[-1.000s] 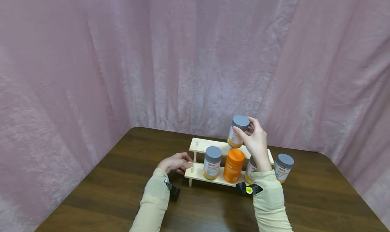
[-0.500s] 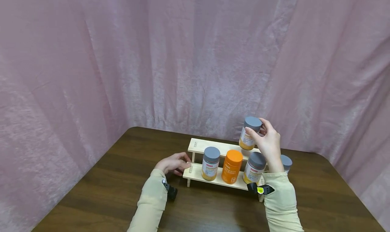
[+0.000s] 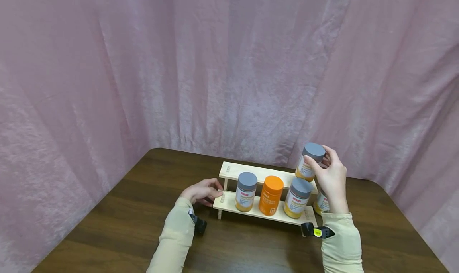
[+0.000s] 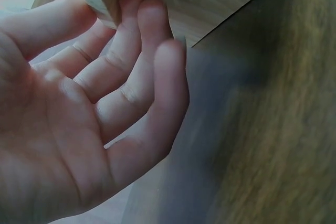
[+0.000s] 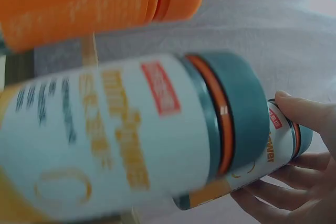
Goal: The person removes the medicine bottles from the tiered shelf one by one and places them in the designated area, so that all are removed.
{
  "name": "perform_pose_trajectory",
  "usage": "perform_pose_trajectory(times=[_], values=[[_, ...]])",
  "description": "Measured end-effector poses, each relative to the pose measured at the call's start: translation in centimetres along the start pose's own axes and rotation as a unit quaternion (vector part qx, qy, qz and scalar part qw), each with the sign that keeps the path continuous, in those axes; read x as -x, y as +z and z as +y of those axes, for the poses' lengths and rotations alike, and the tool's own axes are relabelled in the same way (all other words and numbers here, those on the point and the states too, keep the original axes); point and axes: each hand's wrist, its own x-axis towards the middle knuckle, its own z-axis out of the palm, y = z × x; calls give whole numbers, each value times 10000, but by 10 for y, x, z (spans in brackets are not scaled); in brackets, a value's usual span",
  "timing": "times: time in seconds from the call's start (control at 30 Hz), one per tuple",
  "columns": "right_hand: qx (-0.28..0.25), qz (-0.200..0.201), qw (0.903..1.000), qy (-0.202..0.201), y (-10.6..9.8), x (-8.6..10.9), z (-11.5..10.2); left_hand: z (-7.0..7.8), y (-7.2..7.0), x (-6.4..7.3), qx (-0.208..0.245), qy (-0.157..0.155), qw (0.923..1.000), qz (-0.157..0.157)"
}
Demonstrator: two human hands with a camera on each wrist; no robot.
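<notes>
In the head view my right hand (image 3: pixel 333 179) grips a grey-lidded white-and-yellow supplement jar (image 3: pixel 305 169) upright at the right end of the rack's upper board. Whether its base touches the board cannot be told. My left hand (image 3: pixel 202 191) holds the left end of the two-tier wooden rack (image 3: pixel 258 172), thumb on the lower board; the left wrist view shows the fingers (image 4: pixel 152 24) curled against the wood. On the lower board stand a grey-lidded jar (image 3: pixel 246 195), an orange jar (image 3: pixel 271 197) and another grey-lidded jar (image 3: pixel 297 199), which looms large in the right wrist view.
Another grey-lidded jar (image 3: pixel 322 205) stands right of the rack, partly hidden by the right hand and wrist. The dark wooden table (image 3: pixel 125 209) ends at a pink curtain (image 3: pixel 229 85) behind. Each wrist bears a small black camera.
My right hand has carried the jar rightward along the upper board and somewhat lower, uncovering the right jar on the lower board. My left hand keeps its hold on the rack.
</notes>
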Motion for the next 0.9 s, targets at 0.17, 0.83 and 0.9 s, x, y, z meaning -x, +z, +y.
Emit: perform_pose_trajectory(times=[0.17,0.83,0.9], values=[[54,211,9997,-76,-8,1,11,-3,-3,-1,-73,0,10000,53],[39,473,9988,111,-33,5,34,-4,-5,-3,0,13,10000,52],[108,449,9987,222,-35,4,36,-5,-6,-2,17,70,10000,19]])
